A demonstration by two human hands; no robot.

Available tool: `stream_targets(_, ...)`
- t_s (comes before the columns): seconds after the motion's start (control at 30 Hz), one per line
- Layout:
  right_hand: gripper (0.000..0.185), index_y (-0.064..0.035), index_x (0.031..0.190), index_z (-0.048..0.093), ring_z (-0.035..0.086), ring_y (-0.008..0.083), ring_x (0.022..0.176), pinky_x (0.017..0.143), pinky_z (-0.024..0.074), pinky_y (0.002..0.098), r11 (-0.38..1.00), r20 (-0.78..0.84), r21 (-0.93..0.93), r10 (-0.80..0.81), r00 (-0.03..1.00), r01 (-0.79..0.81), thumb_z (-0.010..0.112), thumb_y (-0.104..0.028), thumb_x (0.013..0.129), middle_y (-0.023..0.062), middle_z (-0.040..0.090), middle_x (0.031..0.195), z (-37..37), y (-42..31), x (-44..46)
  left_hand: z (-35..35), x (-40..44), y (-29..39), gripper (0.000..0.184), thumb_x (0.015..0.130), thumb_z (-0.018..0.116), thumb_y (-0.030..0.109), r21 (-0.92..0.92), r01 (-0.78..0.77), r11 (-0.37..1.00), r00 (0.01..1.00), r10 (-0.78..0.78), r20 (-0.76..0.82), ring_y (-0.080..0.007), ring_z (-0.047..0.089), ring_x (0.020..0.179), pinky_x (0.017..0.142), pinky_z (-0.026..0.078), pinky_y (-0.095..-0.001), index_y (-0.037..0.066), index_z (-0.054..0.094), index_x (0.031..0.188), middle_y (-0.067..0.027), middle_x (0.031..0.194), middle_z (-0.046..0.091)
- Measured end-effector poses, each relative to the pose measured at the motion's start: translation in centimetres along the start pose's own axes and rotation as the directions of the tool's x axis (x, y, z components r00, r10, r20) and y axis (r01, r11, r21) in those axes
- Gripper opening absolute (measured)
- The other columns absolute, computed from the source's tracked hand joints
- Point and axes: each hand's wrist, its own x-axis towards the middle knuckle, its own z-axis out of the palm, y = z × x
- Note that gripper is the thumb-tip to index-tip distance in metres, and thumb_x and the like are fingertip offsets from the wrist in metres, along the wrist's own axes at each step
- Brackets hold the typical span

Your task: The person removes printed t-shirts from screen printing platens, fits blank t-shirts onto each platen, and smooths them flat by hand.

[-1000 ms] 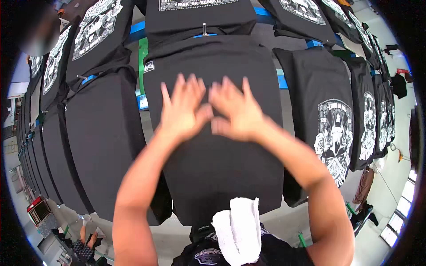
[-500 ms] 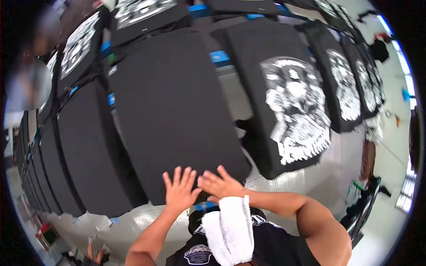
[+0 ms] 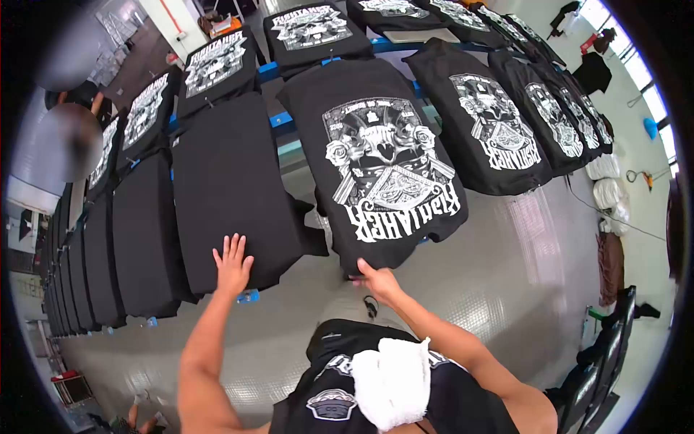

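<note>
Left hand [image 3: 233, 273] on plain shirt [image 3: 225, 173]

L grip [image 3: 233, 272] flat, R grip [image 3: 377, 281] pinched

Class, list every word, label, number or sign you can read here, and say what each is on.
"RISKTAKER", a likely reading of ornate capitals: printed shirt by the right hand.
Similar large lettering: neighbouring shirt.
Too small to read: finer text within these prints.
Partly hidden by the towel: white lettering on the worn shirt.
Too small: any text on its badge.
</note>
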Motion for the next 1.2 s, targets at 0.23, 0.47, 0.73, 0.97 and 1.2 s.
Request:
stream_targets(0.23, 0.044, 0.0059, 0.116, 0.060, 0.062, 0.0294, 0.102, 0.089, 0.0505, 0.0430, 0.765, -0.190, 0.061, -0.622, 0.759, 0.642, 0.056, -0.031, 0.092, 0.0182, 0.062, 0.114, -15.2, -17.1, -18.5, 0.6, 0.8, 1.8, 0.065, 0.097, 0.042, 0.052, 0.091, 0.069, 0.993, 0.996, -0.074, 0.056, -0.0346, 0.013, 0.149, 0.112, 0.004, -0.0684, 0.016, 0.035, 0.151, -0.0086, 0.159, 0.026)
stream_targets(0.47, 0.059, 0.0129, 0.137, 0.041, 0.051, 0.0394, 0.126, 0.110, 0.0381, 0.0517, 0.550, -0.228, 0.107, -0.797, 0.559, 0.828, 0.050, -0.027, 0.094, 0.0281, 0.049, 0.138, -26.8, -27.0, -29.9, -2.2, 17.6, 20.4, 0.040, 0.090, 0.066, 0.027, -0.385, -0.149, 0.911, 0.911, -0.025, -0.411, -0.0400, 0.055, 0.111, 0.094, 0.044, -0.0461, -0.002, 0.058, 0.118, -0.0220, 0.116, 0.061)
stream_targets(0.73, 0.050, 0.0115, 0.122, 0.056, 0.067, 0.0290, 0.101, 0.091, 0.0527, 0.0416, 0.897, -0.509, -0.218, -0.441, 0.739, 0.385, 0.069, -0.017, 0.082, 0.0168, 0.066, 0.114, -31.6, -29.8, -22.3, -1.4, 28.7, 28.0, 0.012, 0.086, 0.067, 0.016, -0.273, -0.158, 0.949, 0.960, 0.083, -0.267, -0.0315, 0.058, 0.092, 0.091, 0.039, -0.0467, 0.007, 0.060, 0.089, -0.0096, 0.084, 0.061)
stream_targets(0.97, 0.078, -0.0023, 0.141, 0.042, 0.042, 0.0390, 0.134, 0.110, 0.0355, 0.0484, -0.071, 0.307, -0.917, -0.755, 0.579, 0.393, 0.080, -0.016, 0.075, 0.0225, 0.043, 0.145, -18.3, -38.6, -14.7, -18.7, 24.5, 50.3, 0.026, 0.081, 0.066, 0.021, -0.516, -0.802, 0.300, 0.484, 0.833, -0.268, -0.0309, 0.068, 0.085, 0.068, 0.055, -0.0397, 0.007, 0.062, 0.103, -0.0125, 0.090, 0.068)
stream_targets(1.2, 0.029, -0.0031, 0.076, 0.058, 0.059, 0.0268, 0.065, 0.087, 0.0478, 0.0539, -0.230, 0.846, -0.444, -0.427, 0.320, 0.866, 0.075, -0.026, 0.078, 0.0112, 0.064, 0.077, -17.2, -47.7, -26.8, -22.4, 15.1, 57.2, 0.028, 0.080, 0.072, 0.019, -0.529, -0.820, 0.219, 0.501, 0.722, -0.477, -0.0299, 0.064, 0.071, 0.059, 0.050, -0.0388, 0.006, 0.054, 0.096, -0.0101, 0.072, 0.060)
